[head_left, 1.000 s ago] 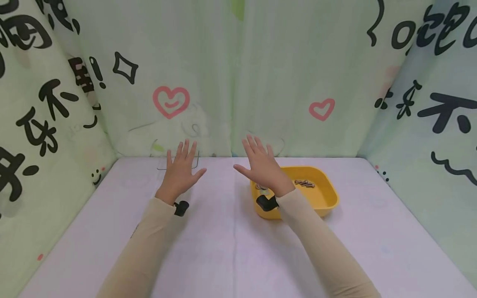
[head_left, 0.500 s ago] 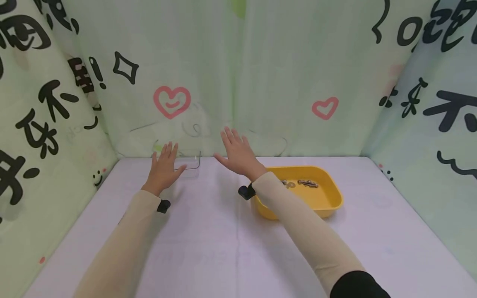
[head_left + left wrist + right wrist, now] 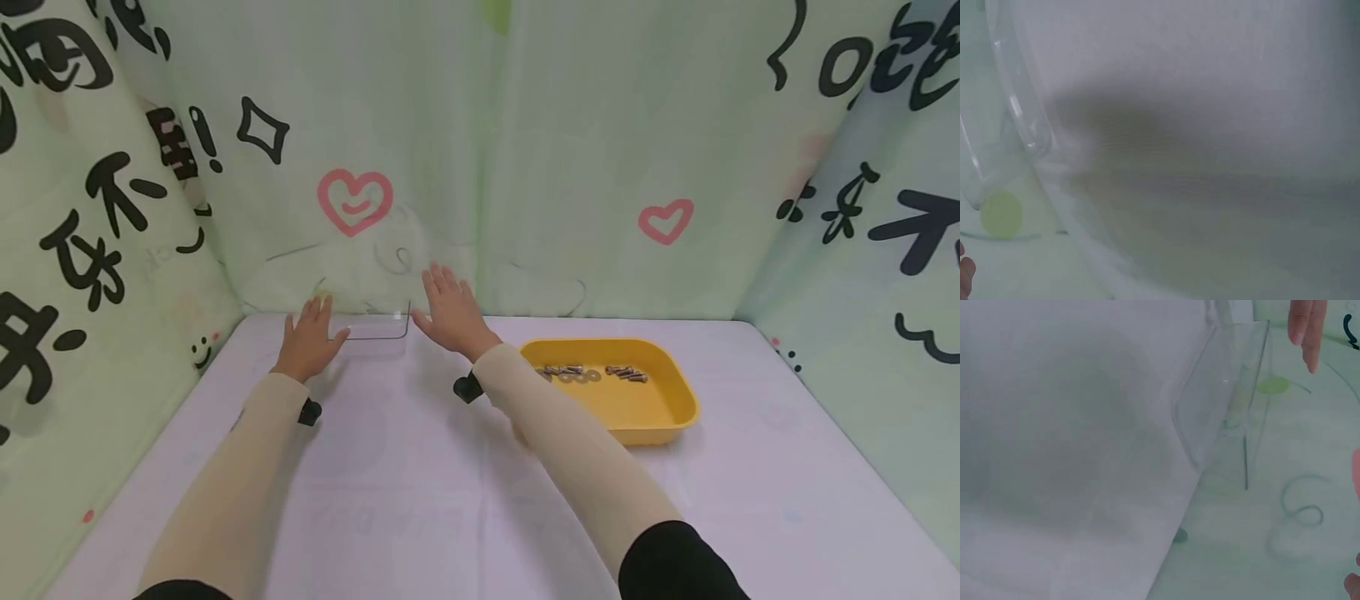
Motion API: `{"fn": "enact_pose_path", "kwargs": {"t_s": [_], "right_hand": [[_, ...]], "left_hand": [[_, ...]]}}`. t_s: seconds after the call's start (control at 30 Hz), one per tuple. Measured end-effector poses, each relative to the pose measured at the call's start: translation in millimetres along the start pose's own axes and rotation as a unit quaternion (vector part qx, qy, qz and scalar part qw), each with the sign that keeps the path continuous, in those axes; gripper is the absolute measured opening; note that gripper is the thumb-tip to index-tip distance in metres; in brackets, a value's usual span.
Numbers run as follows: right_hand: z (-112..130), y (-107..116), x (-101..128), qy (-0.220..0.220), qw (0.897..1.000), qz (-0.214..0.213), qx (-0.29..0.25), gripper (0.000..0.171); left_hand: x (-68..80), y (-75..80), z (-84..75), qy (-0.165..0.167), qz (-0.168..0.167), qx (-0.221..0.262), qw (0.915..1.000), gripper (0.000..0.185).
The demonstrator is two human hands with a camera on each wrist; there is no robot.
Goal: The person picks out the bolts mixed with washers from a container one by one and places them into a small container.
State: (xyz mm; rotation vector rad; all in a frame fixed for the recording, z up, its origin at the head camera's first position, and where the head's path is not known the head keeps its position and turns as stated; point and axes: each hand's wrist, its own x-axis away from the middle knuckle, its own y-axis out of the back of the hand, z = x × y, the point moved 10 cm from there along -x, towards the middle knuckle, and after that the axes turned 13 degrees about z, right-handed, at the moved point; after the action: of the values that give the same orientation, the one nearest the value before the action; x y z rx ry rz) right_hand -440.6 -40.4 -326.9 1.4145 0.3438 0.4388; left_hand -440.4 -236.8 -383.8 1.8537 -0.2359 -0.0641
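Both our hands are spread flat-fingered, left hand and right hand flanking the clear box (at the table's far edge), which lies between them, neither yet gripping.

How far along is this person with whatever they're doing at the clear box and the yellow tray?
Nothing looks done yet: the bolts and washers all lie in the yellow tray. In hand: the left hand and right hand reach, fingers straight, for either side of the clear box by the back curtain, holding nothing. Gripping that box is still left.
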Motion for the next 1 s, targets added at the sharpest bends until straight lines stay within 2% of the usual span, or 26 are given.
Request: {"fn": "enact_pose_path", "kwargs": {"t_s": [0.4,0.57,0.8,1.0], "right_hand": [[8,-49,-22,-0.015,0.999,0.052,-0.005,0.069],[15,-58,-28,-0.018,0.998,0.061,-0.003,0.066],[15,-74,-32,-0.028,0.996,0.079,0.006,0.061],[17,-85,-37,-0.012,0.996,0.092,-0.007,0.061]], "left_hand": [[-7.0,-20.3,20.3,0.034,0.033,0.029,0.9985,0.071],[-10.3,-23.5,24.8,0.048,0.043,0.025,0.9976,0.068],[-14.9,-32.3,27.8,0.058,0.077,0.041,0.9945,0.067],[-16.9,-32.5,28.2,0.063,0.08,0.053,0.9933,0.064]]}}
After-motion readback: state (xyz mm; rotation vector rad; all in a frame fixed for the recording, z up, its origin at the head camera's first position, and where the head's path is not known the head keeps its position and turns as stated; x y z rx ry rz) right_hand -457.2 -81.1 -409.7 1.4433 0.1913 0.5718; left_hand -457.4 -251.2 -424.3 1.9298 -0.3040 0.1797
